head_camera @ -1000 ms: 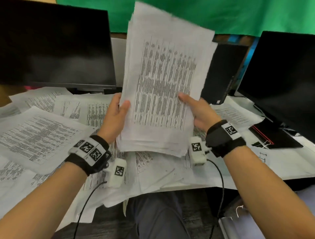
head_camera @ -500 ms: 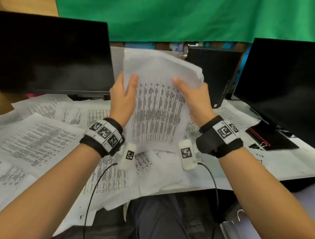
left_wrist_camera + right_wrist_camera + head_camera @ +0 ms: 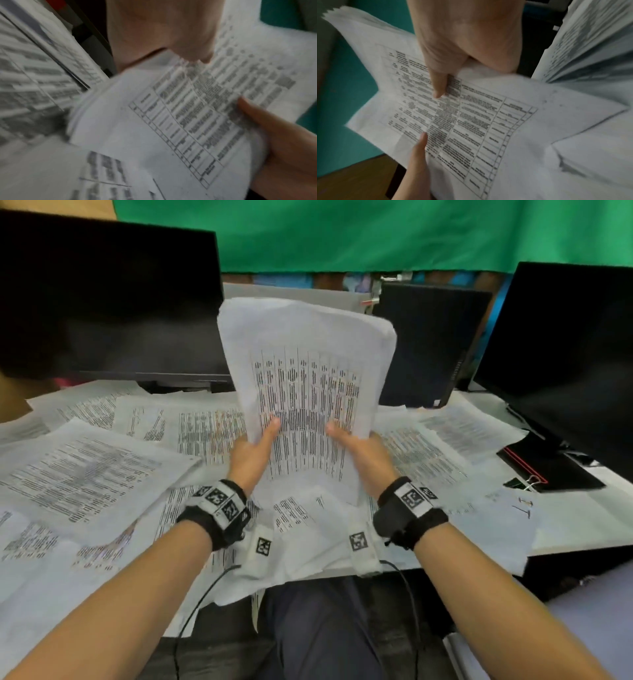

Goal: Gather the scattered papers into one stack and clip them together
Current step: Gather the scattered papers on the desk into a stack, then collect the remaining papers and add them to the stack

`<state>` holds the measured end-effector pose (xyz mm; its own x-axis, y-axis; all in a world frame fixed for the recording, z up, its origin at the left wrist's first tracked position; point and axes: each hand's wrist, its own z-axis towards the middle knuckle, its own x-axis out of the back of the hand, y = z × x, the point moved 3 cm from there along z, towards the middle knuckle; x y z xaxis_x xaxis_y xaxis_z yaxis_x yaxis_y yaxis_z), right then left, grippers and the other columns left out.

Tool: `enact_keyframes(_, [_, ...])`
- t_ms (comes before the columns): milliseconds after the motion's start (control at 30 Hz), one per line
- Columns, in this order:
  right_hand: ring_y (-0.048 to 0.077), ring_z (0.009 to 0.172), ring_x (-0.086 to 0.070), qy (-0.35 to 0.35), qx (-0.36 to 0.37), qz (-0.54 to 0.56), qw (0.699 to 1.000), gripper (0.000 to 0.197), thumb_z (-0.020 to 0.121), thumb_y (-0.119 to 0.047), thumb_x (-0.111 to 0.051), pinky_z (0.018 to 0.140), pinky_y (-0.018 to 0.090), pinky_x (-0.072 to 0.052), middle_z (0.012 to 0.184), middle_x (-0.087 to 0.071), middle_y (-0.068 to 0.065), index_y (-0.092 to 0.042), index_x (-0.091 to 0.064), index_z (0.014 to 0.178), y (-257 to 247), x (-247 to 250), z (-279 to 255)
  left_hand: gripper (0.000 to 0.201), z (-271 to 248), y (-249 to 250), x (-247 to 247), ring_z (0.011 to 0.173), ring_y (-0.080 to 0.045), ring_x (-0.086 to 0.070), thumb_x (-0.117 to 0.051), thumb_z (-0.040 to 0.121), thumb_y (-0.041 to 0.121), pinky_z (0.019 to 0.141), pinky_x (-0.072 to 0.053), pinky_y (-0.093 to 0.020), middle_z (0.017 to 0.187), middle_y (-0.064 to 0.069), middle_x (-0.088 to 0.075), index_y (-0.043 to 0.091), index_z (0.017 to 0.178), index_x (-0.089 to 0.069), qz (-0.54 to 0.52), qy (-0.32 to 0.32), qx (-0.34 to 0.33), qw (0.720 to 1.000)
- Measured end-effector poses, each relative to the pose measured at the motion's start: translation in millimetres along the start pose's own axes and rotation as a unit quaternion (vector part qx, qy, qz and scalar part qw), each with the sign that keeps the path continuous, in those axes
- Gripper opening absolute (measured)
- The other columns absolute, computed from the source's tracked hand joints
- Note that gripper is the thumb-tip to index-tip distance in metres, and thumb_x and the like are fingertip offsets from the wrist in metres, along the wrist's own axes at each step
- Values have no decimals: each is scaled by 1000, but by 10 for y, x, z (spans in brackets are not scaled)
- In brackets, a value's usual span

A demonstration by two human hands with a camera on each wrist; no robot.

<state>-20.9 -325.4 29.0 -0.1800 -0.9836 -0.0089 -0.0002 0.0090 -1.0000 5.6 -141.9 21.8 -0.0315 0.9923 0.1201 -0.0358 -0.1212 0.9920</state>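
A thick stack of printed papers [image 3: 308, 364] stands nearly upright over the middle of the desk, its top curling away from me. My left hand [image 3: 255, 453] grips its lower left edge with the thumb on the front sheet. My right hand [image 3: 356, 450] grips the lower right edge the same way. In the left wrist view, my left hand [image 3: 161, 29] holds the stack [image 3: 145, 128]. In the right wrist view, my right hand [image 3: 467, 33] has its thumb pressed on the stack [image 3: 471, 121]. Loose printed sheets [image 3: 85, 474] are scattered on the desk. A black binder clip [image 3: 517, 482] lies at the right.
A dark monitor [image 3: 109, 299] stands at the back left and another [image 3: 565, 354] at the right. A black box [image 3: 424, 344] sits behind the stack. A black notebook with a red edge [image 3: 548, 470] lies by the clip. My lap is below the desk's edge.
Both hands have slid from the stack's upper sides down to its lower edges. The stack has come lower, with its bottom edge near the desk papers.
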Motion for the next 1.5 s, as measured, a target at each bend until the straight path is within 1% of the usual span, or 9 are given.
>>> enact_keyframes(167, [17, 104, -69, 73, 69, 84, 991, 28, 81, -31, -78, 93, 34, -53, 105, -75, 2, -19, -70, 105, -267, 116, 56, 33, 234, 258, 135, 84, -4, -58, -47, 95, 47, 78, -46, -20, 93, 10, -61, 17, 104, -59, -14, 116, -131, 984])
enact_keyframes(433, [34, 111, -64, 51, -166, 62, 983, 86, 51, -65, -86, 101, 59, -45, 123, -67, 10, -20, -64, 122, 709, 412, 516, 29, 367, -778, 163, 77, -21, -54, -33, 101, 16, 66, -44, -26, 100, -13, -60, -1, 110, -54, 311, -62, 140, 938])
enact_keyframes(667, [33, 105, -65, -56, -292, -3, 955, 39, 91, -7, -64, 99, 48, -48, 122, -63, 20, 2, -57, 128, 763, 169, 235, 79, 252, -677, 165, 127, -36, -44, -9, 97, 58, 107, -36, -44, 140, -25, -43, -2, 141, -36, 265, -79, 227, 934])
enact_keyframes(833, [23, 80, -71, -72, -298, -14, 952, 25, 98, -10, -54, 67, 30, -60, 99, -73, 14, 2, -60, 119, 766, 158, 219, 70, 299, -629, 221, 56, -19, -54, -25, 97, 59, 52, -50, -28, 63, -5, -54, -1, 111, -57, 93, -18, 208, 974])
enact_keyframes(1000, [29, 104, -59, 9, -212, -196, 957, 42, 91, -20, -69, 88, 33, -48, 113, -61, 13, -3, -51, 125, 644, 293, 261, 51, 246, -502, 492, 33, -7, -41, -48, 96, 43, 31, -34, -17, 57, -6, -59, -5, 108, -60, 131, -105, 201, 965])
enact_keyframes(1067, [24, 82, -58, -3, -212, -262, 941, 33, 88, -25, -71, 71, 31, -52, 91, -57, 8, -8, -52, 109, 553, 263, 260, 29, 246, -355, 736, 45, -10, -55, -53, 97, 23, 40, -47, -19, 73, -9, -66, -3, 106, -61, 100, -65, 189, 975])
enact_keyframes(1200, [32, 130, -42, 82, -71, -357, 928, 70, 86, -35, -69, 105, 41, -40, 142, -40, 13, -11, -37, 144, 123, 54, 371, 27, 257, -270, 1614, 104, -24, -58, -53, 95, 19, 88, -49, -35, 123, -13, -58, 9, 120, -55, 10, 162, 123, 979])
enact_keyframes(1333, [23, 119, -49, -6, -61, -98, 993, 56, 93, -23, -63, 91, 30, -44, 134, -47, 2, -17, -41, 144, -59, -610, 456, 80, 11, -554, 2499, 133, -35, -35, -67, 79, 34, 108, -35, -45, 149, -15, -26, 16, 144, -24, -7, 479, 152, 864])
enact_keyframes(1500, [26, 140, -34, -152, -149, -41, 976, 64, 94, -20, -62, 114, 36, -32, 155, -31, 5, -8, -32, 150, 291, -1601, 455, 115, 39, -1059, 2775, 138, -38, -29, -71, 71, 53, 112, -30, -48, 154, -20, -22, -1, 148, -5, -4, 412, 294, 863])
